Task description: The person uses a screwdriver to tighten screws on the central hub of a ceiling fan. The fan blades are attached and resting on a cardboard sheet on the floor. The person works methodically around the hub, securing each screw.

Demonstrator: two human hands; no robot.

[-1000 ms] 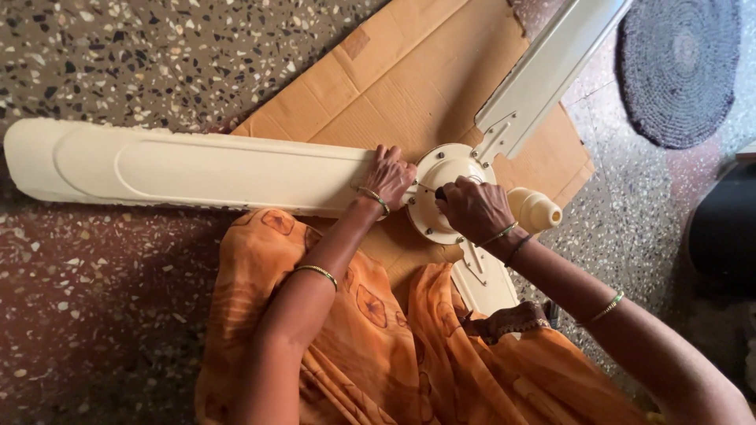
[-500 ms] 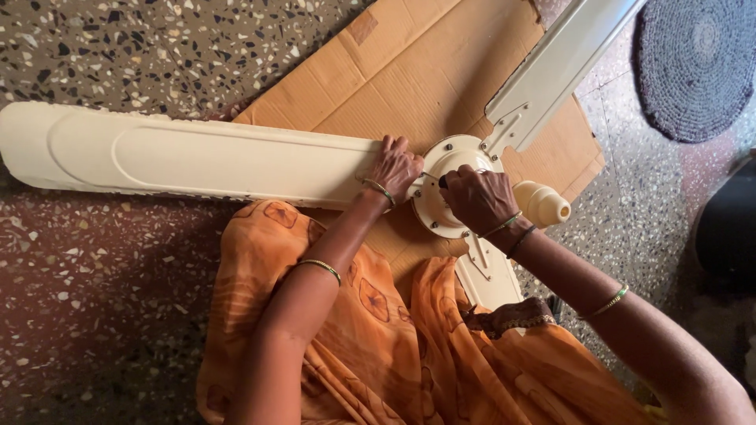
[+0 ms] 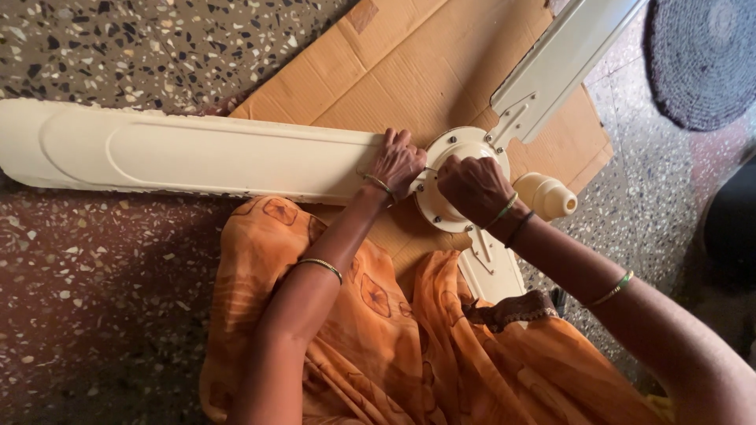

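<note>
The left hand [image 3: 398, 161] presses flat and open on the long cream fan blade [image 3: 197, 157]. The right hand [image 3: 472, 185] is curled closed over the round motor hub [image 3: 461, 145]; what it grips cannot be told. The fan lies on cardboard [image 3: 394, 71].

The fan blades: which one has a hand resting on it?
The long blade stretching leftward over the floor; the left hand presses its inner end. The upper-right blade and the short lower blade go untouched.
</note>
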